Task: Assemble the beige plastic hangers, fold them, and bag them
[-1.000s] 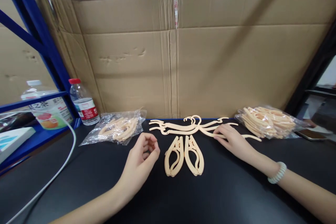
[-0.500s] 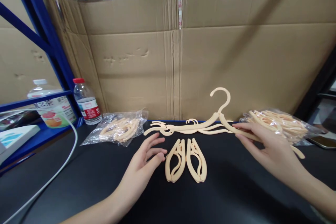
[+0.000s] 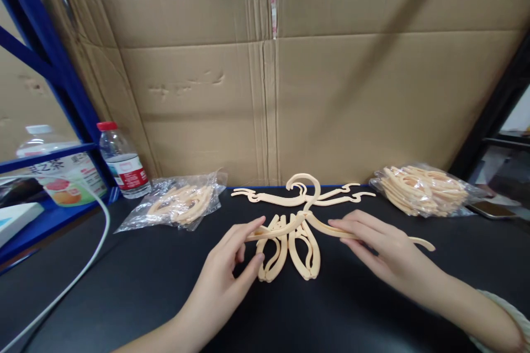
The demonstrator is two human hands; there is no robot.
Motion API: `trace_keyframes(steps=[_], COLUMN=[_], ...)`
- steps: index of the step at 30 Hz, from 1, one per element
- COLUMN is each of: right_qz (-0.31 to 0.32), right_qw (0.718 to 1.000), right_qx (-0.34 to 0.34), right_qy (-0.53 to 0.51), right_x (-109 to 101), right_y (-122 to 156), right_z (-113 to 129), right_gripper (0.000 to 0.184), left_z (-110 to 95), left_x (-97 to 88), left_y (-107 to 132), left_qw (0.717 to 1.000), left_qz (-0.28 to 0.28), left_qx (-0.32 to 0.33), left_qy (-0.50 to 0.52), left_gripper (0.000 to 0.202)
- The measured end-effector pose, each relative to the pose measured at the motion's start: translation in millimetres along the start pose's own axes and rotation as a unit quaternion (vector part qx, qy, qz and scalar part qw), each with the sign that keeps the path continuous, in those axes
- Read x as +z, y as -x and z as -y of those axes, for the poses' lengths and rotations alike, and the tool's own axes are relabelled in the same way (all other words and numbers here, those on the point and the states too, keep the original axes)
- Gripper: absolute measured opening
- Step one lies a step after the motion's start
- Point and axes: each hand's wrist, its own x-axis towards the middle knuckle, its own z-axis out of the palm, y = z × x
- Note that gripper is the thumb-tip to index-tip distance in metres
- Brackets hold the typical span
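Note:
A beige plastic clothes hanger [image 3: 321,224] is held up, unfolded, above the black table, its hook pointing up. My right hand [image 3: 383,242] pinches its right arm between thumb and fingers. At its left arm, my left hand [image 3: 232,262] has its fingers closed round the end, the thumb lower down. Behind and below this hanger lie two folded hangers side by side, a left folded hanger [image 3: 283,253] and a right folded hanger [image 3: 315,262]. Farther back, several unfolded hangers [image 3: 273,199] lie overlapping along the table's rear edge.
Clear plastic bags of folded hangers lie at the left [image 3: 182,204] and right [image 3: 426,190]. A red-capped bottle [image 3: 128,168] stands beside the blue rack [image 3: 78,83]. A white cable [image 3: 93,256] crosses the table's left side. Cardboard [image 3: 199,83] walls off the back; a phone [image 3: 492,209] lies far right.
The held hanger has come left and nearer to me with my right hand, off the pile behind. My left hand, free and spread before, now meets its left arm.

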Motion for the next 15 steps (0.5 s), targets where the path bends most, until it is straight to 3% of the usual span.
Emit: trace_keyframes(steps=[5, 11, 15], right_qz=[-0.013, -0.023, -0.01], right_qw=[1.0, 0.991, 0.976], right_qx=[0.001, -0.022, -0.009], right_qy=[0.005, 0.127, 0.216], right_x=[-3.3, -10.9, -13.8], right_y=[-2.3, -2.9, -1.1], right_z=[1.6, -5.9, -10.6], right_gripper=[0.029, 0.018, 0.023], left_z=[-1.9, -7.5, -7.5], left_x=[-3.8, -3.8, -2.8], left_y=[-4.1, -3.9, -5.8], left_qw=[0.999, 0.991, 0.979], left_qz=[-0.034, 0.008, -0.005], left_qx=[-0.01, -0.106, -0.144], left_qy=[-0.009, 0.085, 0.147], left_gripper=[0.018, 0.027, 0.031])
